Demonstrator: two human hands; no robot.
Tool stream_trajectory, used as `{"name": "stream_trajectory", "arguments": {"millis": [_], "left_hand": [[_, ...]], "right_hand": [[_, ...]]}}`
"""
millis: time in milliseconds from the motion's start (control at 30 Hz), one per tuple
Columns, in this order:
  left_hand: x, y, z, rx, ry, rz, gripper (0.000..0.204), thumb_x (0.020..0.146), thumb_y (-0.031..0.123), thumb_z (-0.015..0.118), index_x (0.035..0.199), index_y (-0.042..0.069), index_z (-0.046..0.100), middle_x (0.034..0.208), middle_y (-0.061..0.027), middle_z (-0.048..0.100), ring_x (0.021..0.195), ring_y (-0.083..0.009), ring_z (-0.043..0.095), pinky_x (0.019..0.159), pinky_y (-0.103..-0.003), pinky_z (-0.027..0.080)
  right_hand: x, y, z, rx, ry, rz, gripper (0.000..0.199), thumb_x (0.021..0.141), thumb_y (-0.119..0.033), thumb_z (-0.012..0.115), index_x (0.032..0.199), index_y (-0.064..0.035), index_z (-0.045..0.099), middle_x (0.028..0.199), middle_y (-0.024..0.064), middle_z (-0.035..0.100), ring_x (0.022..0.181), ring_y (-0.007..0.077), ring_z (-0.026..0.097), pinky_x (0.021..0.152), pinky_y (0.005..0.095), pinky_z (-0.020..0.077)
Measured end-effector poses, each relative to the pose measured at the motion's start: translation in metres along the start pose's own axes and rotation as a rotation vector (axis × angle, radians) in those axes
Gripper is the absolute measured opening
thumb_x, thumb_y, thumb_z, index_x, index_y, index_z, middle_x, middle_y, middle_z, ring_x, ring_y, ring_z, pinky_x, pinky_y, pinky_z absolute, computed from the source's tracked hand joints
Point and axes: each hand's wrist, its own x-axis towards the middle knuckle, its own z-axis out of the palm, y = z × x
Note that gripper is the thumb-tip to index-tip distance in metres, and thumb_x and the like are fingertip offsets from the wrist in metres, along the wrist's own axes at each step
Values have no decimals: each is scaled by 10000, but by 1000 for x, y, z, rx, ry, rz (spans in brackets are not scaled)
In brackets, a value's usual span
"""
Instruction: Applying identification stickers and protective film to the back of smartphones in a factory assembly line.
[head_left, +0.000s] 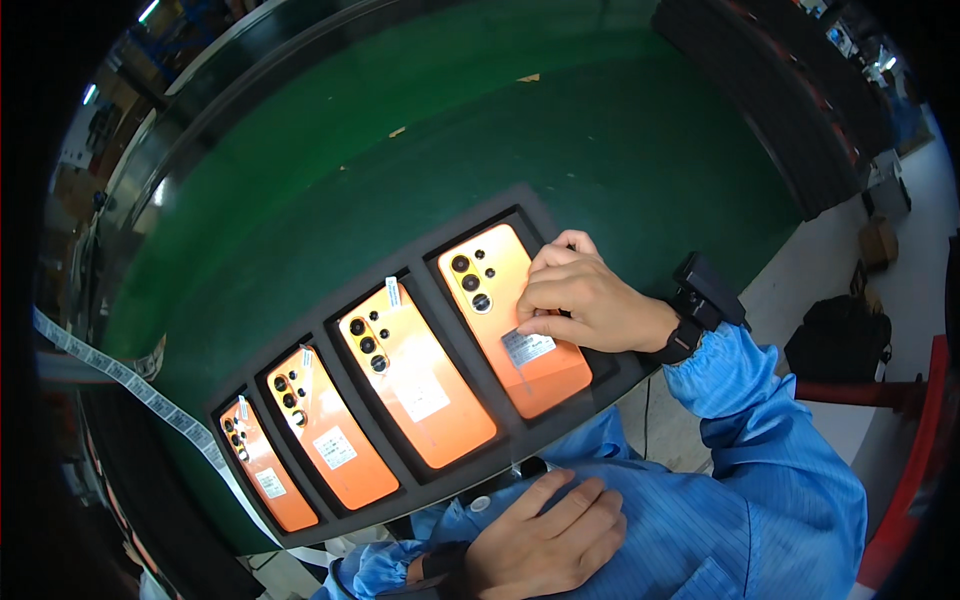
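Note:
A black foam tray (415, 250) holds a row of orange smartphones, backs up, each in its own slot. My right hand (590, 295) is over the rightmost phone (550, 385), thumb and finger pinched at the upper left corner of its white label (528, 347). The other phones, a wide one (455, 430), a narrower one (360, 480) and the leftmost one (292, 510), carry white labels too. Small tabs stick up at their top edges. Just off the tray's near edge, my left hand (550, 535) has loosely bent, parted fingers and nothing visible in it.
The tray rests on a green work surface (420, 170) with small scraps on it. A long strip of printed labels (140, 385) curves down the left side. Stacked black trays (770, 110) stand at the far right. A black bag (838, 335) lies on the floor beside a red frame (915, 470).

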Motion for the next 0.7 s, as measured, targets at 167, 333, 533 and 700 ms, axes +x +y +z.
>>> {"name": "stream_trajectory", "arguments": {"millis": [167, 333, 533, 700], "left_hand": [[2, 0, 0, 18, 4, 2, 266, 656, 155, 594, 879, 12, 605, 949, -128, 587, 882, -249, 562, 841, -406, 420], [4, -2, -1, 4, -6, 2, 273, 653, 150, 592, 885, 7, 599, 938, -134, 586, 881, -252, 563, 843, -407, 423], [5, -3, -2, 17, -20, 10, 270, 656, 148, 592, 885, 5, 597, 934, -136, 585, 875, -253, 566, 836, -406, 428], [5, -3, -2, 7, -4, 5, 264, 658, 141, 593, 883, 2, 595, 932, -137, 584, 873, -253, 566, 833, -405, 429]], "right_hand": [[0, -1, 0, -9, 0, 9, 132, 781, -224, 636, 726, -108, 606, 689, -16, 594, 763, 161, 495, 869, 370, 287], [0, -1, 1, -35, 6, 12, 123, 775, -209, 643, 724, -103, 610, 701, -15, 606, 767, 158, 497, 869, 366, 290], [0, 0, 3, -7, 29, -2, 118, 773, -204, 655, 733, -98, 622, 681, -8, 577, 775, 156, 490, 851, 366, 274], [1, -1, 1, -32, 17, 6, 118, 774, -202, 643, 728, -97, 615, 712, -10, 615, 766, 157, 499, 869, 367, 292]]}}
